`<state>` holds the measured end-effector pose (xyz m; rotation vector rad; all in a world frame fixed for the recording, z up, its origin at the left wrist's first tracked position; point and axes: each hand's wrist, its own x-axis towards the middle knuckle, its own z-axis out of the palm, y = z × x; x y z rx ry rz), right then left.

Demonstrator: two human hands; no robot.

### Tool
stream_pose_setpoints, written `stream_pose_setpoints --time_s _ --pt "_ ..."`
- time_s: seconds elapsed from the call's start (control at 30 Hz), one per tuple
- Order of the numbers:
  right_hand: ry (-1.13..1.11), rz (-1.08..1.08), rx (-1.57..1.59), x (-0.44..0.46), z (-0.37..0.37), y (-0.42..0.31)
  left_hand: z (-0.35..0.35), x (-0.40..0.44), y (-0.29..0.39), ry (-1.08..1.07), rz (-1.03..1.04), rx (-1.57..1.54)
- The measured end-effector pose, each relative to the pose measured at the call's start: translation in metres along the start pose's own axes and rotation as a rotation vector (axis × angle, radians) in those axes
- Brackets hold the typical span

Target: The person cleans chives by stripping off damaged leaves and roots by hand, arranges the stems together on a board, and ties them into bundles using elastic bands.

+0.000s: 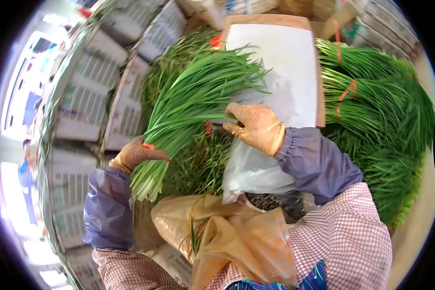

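My left hand (136,153) is closed around the pale stem end of a bunch of garlic chives (193,92), where a red tie (154,147) circles the stems. The green leaves fan up and to the right, their tips lying over a white board (275,63). In an orange-yellow glove, my right hand (256,126) pinches a few chive leaves (210,117) at the right side of the bunch, between thumb and forefinger. Beneath the bunch lies a heap of loose, wilted leaves (198,164).
Bundled chives (367,92) with orange ties are piled to the right of the board. White slatted crates (89,82) stand on the left. A clear plastic bag (251,169) lies below my right hand, and an orange-tinted plastic sheet (246,241) covers my lap.
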<state>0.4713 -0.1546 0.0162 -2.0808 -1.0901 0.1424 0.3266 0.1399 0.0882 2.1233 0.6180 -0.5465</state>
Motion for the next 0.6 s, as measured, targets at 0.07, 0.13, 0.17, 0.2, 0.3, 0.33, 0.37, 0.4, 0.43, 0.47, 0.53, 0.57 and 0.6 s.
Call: stream_pose_setpoints --time_s 0.07,0.13,0.17,0.2,0.3,0.33,0.37,0.4,0.43,0.47,0.53,0.57,0.6 --pt "-0.105 -0.128 0.099 0.003 0.003 -0.032 0.005 -0.038 -0.012 -0.093 -0.139 -0.179" --pt "-0.350 -0.228 0.202 0.004 0.014 -0.058 0.009 -0.075 -0.042 -0.054 -0.246 -0.405" --pt "-0.393 -0.368 0.350 -0.011 0.034 -0.073 0.015 -0.095 -0.060 -0.033 -0.320 -0.605" --pt "-0.642 -0.459 0.591 -0.026 0.038 -0.099 0.022 -0.104 -0.087 -0.061 -0.143 -0.621" --pt "-1.028 -0.912 0.668 -0.064 0.027 -0.160 0.044 -0.148 -0.138 -0.009 -0.266 -0.867" --pt "-1.051 -0.924 0.679 -0.064 0.038 -0.159 0.055 -0.159 -0.165 0.042 -0.293 -0.854" --pt "-1.033 -0.871 0.625 -0.058 0.053 -0.152 0.061 -0.176 -0.178 0.055 -0.311 -0.873" --pt "-1.015 -0.824 0.563 -0.050 0.068 -0.141 0.071 -0.193 -0.189 0.011 -0.299 -1.078" --pt "-0.996 -0.779 0.495 -0.038 0.079 -0.136 0.083 -0.207 -0.199 -0.032 -0.274 -1.285" --pt "-1.090 -0.629 0.025 -0.016 0.080 -0.141 0.097 -0.222 -0.206 0.029 -0.255 -1.318" --pt "-0.762 -0.551 -0.735 -0.003 0.113 -0.113 0.132 -0.251 -0.284 0.027 -0.227 -1.358" --pt "-0.371 -0.620 -0.981 -0.001 0.121 -0.118 0.156 -0.265 -0.350 0.009 -0.201 -1.381" --pt "-0.324 -0.680 -0.763 -0.001 0.126 -0.123 0.204 -0.322 -0.398 0.023 -0.202 -1.397"
